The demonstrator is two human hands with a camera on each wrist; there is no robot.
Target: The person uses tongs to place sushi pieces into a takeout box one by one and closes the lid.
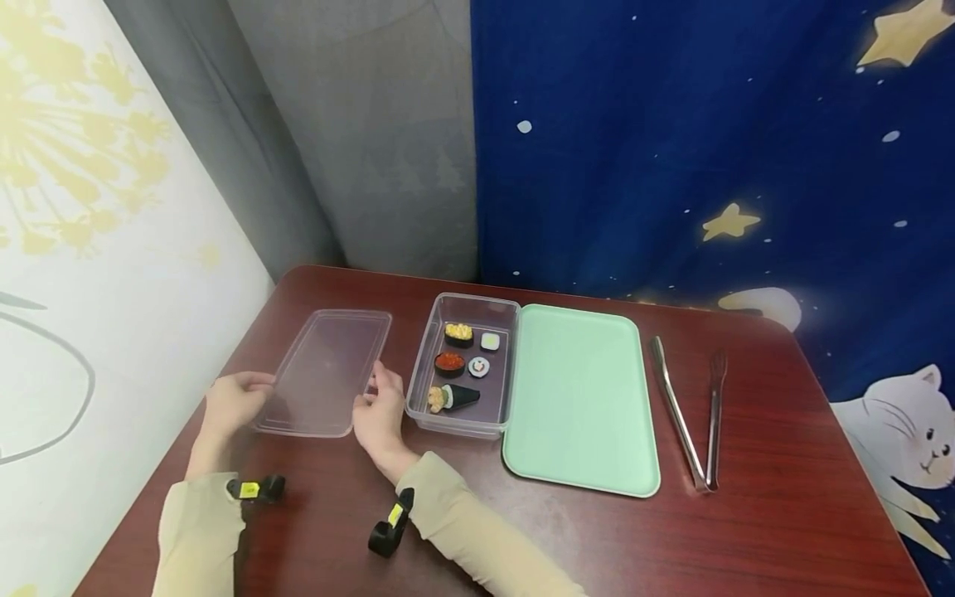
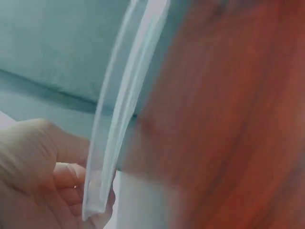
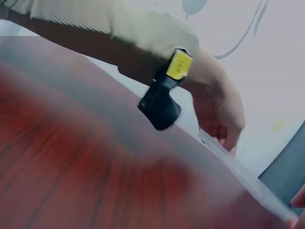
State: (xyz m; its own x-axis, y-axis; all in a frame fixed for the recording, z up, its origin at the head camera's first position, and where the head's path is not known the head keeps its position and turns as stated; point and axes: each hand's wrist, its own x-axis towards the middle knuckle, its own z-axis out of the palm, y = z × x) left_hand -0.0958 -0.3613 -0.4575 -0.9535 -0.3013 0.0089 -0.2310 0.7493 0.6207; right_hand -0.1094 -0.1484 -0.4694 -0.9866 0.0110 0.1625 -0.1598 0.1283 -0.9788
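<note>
A clear plastic lid (image 1: pixel 324 369) is held level close over the left part of the table. My left hand (image 1: pixel 237 405) pinches its left edge; the left wrist view shows thumb and fingers on either side of the lid's rim (image 2: pixel 114 124). On the opposite edge, my right hand (image 1: pixel 380 412) grips between thumb and fingers, only its fingertips (image 3: pixel 299 202) showing in the right wrist view. Right beside that hand stands a clear container (image 1: pixel 455 426). Inside lie a yellow-topped sushi (image 1: pixel 458 333), a red roe sushi (image 1: pixel 449 363), two small rolls (image 1: pixel 479 366) and a cone-shaped hand roll (image 1: pixel 457 397).
A pale green tray (image 1: pixel 582 398) lies against the container's right side. Metal tongs (image 1: pixel 675 406) rest spread on the table farther right. The dark red wooden table (image 1: pixel 776 464) ends at a wall on the left and curtains (image 1: pixel 388 149) behind.
</note>
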